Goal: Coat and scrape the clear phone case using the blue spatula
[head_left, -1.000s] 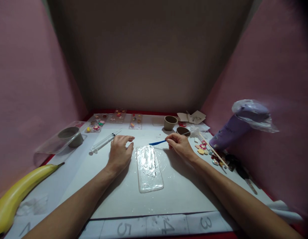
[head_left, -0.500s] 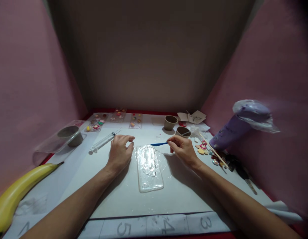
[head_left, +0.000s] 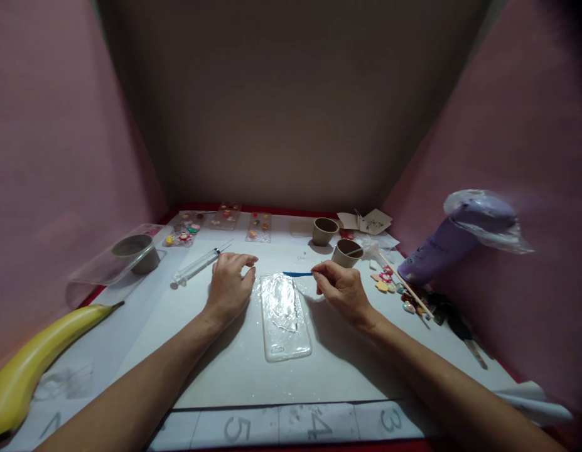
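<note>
A clear phone case (head_left: 287, 342) lies flat on the white board, its upper part coated with a glossy clear layer that catches the light. My right hand (head_left: 343, 290) pinches the end of a thin blue plastic stick (head_left: 297, 274), whose far tip reaches over the top edge of the case. To the left of the case, my left hand (head_left: 230, 282) rests with its fingers apart and holds nothing. A clear syringe (head_left: 196, 267) lies just beyond that hand, to its left.
Two brown cups (head_left: 324, 232) stand at the back right. Small charms (head_left: 383, 284) and a wooden stick (head_left: 406, 285) lie right, near a purple bag (head_left: 439, 248). At left are a banana (head_left: 46, 351) and a plastic container (head_left: 114, 267). Decorated cases (head_left: 258, 227) lie at the back.
My right hand and the blue stick have shifted slightly left relative to the case. The whole view has moved a little. My left hand stays about where it was.
</note>
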`<state>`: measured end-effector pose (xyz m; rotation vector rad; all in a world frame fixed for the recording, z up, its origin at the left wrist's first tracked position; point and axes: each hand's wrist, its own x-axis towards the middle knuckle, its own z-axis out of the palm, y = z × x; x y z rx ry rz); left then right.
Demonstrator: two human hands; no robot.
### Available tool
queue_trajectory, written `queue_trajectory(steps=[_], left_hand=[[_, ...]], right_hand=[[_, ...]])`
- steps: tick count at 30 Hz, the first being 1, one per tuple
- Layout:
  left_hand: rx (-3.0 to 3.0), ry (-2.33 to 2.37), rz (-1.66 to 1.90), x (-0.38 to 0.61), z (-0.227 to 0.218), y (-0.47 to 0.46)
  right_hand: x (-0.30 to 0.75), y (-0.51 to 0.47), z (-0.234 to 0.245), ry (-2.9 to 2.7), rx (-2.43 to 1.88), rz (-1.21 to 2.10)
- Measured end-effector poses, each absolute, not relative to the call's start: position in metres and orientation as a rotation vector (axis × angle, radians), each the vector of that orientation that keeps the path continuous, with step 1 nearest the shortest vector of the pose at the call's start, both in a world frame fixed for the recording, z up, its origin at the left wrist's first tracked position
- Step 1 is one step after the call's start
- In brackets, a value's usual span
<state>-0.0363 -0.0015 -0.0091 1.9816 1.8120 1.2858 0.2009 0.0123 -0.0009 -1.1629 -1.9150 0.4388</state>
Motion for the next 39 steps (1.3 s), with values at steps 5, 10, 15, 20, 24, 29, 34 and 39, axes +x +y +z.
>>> queue_trajectory(steps=[5,10,15,20,24,29,34,39], left_hand=[[1.98,1.805,1.291,-0.037,-0.009,-0.002],[2.004,1.814,1.296,-0.037,-0.009,-0.001],[2.017,1.821,1.291,-0.037,-0.01,-0.001],[1.997,1.814,1.285,-0.037,-0.009,-0.002],[1.997,1.819,1.287,-0.037,-0.008,-0.002],[1.998,1.823,1.285,-0.037,-0.009,-0.002],[2.015,1.822,1.281,-0.037,-0.009,-0.001],[2.017,1.828,1.279,-0.037,-0.008,-0.002]], right_hand=[[0.19,0.008,-0.002,-1.994,-1.107,0.383],[0.183,0.0,-0.001,-2.078,-1.03,0.368],[0.189,-0.007,0.001,-2.153,-0.956,0.357],[0.195,-0.001,-0.003,-2.13,-0.979,0.427],[0.195,0.011,-0.006,-2.024,-1.057,0.472],[0.192,0.022,-0.006,-1.984,-1.088,0.463],[0.19,0.028,-0.007,-1.957,-1.084,0.451],[0.189,0.027,-0.007,-1.944,-1.088,0.436]])
